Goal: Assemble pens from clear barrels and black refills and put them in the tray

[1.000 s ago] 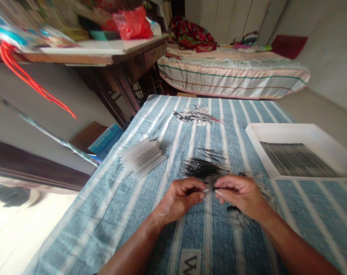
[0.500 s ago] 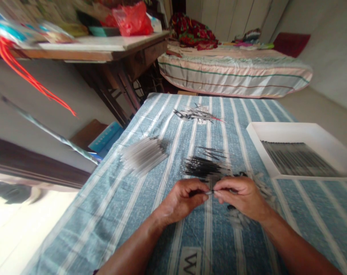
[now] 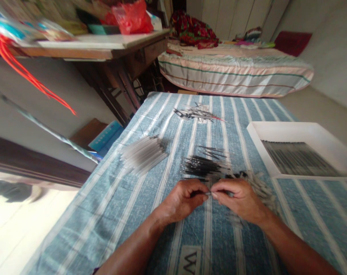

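Observation:
My left hand [image 3: 190, 196] and my right hand [image 3: 236, 196] meet over the near middle of the table, thumbs and forefingers pinched together. Between the fingertips is a small, slim greyish pen part [image 3: 209, 193], mostly covered by the fingers. Just beyond lies a pile of thin black pen refills [image 3: 203, 166], with a few loose ones [image 3: 212, 152] behind it. Beside and partly under my right hand are scattered pale pen pieces [image 3: 260, 183], some with black ends. Off to the left of my hands rests a stack of translucent pen barrels [image 3: 144, 154].
At the right stands a white tray [image 3: 288, 130] holding a row of dark-filled pens [image 3: 299, 158]. Mixed pen parts [image 3: 197, 113] lie at the table's far end. A striped cloth [image 3: 127, 221] covers the table. A wooden desk [image 3: 113, 53] stands beyond its left side, a bed [image 3: 233, 72] behind.
My right hand has shifted slightly left, bringing its fingertips closer to the left ones. Less of the small part shows between them. My left hand stays almost in place.

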